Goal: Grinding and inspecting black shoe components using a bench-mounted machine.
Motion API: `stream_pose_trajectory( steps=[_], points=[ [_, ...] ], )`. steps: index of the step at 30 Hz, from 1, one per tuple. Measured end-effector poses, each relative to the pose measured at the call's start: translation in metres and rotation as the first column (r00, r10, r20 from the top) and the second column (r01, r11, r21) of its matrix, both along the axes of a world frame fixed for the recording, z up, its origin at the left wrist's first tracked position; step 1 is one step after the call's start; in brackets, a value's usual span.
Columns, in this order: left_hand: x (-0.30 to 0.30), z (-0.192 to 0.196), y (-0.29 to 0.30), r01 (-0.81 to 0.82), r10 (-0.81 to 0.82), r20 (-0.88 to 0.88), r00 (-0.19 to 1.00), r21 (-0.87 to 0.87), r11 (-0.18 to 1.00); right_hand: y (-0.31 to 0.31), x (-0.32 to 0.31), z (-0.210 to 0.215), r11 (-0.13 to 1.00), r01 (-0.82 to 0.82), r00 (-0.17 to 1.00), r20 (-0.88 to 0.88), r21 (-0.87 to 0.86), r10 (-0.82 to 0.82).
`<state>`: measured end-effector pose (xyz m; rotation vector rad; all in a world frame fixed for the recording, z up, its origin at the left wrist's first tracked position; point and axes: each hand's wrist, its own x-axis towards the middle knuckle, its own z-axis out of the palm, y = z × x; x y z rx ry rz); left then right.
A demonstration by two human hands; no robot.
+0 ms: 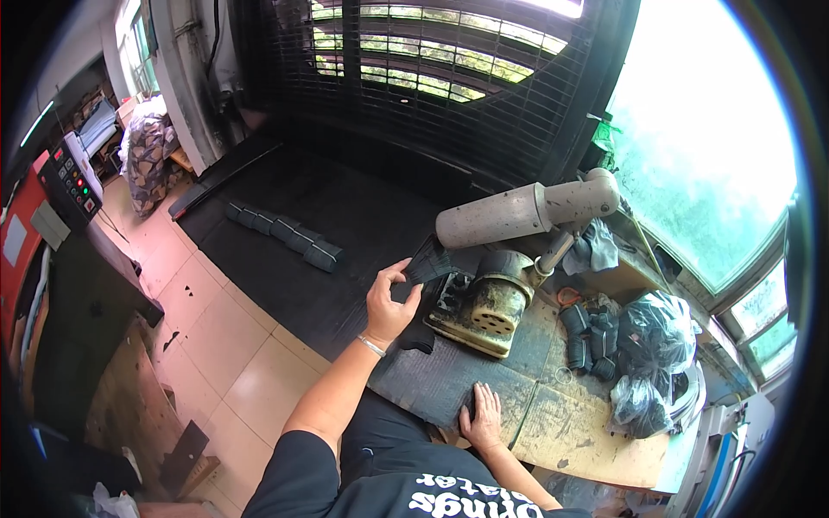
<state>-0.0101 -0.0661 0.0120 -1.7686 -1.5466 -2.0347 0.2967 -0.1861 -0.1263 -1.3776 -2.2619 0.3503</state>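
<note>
Left hand (391, 304) pinches black piece (428, 262) — long axis slants away-right, toward machine (501, 293) | right hand (483, 418) spread flat

Machine (499, 304) on table (580, 436) — bags (658, 332) to its right.

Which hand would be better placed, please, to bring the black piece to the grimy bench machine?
Most likely the left: the left hand pinches the black piece beside the grimy bench machine, while the right hand rests palm down on the worktable, with nothing visible in its grip.
</note>
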Motion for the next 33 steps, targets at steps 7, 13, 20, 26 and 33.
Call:
stream_pose_trajectory(
  steps=[7, 13, 20, 26, 33],
  points=[
    [0.001, -0.012, -0.01, 0.049, -0.049, 0.052, 0.997, 0.005, 0.999, -0.011, 0.005, 0.002, 0.999, 0.023, 0.999, -0.039, -0.031, -0.024],
    [0.038, -0.052, -0.059, 0.428, -0.388, 0.182, 0.904, -0.383, 0.818, 0.037, 0.026, 0.023, 0.881, -0.209, 0.608, -0.762, -0.424, -0.222],
    [0.093, -0.123, -0.074, 0.644, -0.623, 0.293, 0.725, -0.61, 0.462, 0.092, 0.037, 0.053, 0.896, -0.306, 0.909, -0.379, -0.321, 0.175],
    [0.098, -0.123, -0.075, 0.545, -0.698, 0.071, 0.713, -0.683, 0.487, 0.067, 0.044, 0.049, 0.917, -0.314, 0.946, -0.006, -0.246, 0.323],
    [0.102, -0.124, -0.085, 0.349, -0.729, -0.29, 0.62, -0.73, 0.588, 0.036, 0.033, 0.032, 0.963, -0.182, 0.981, 0.024, -0.198, 0.191]
  ],
)
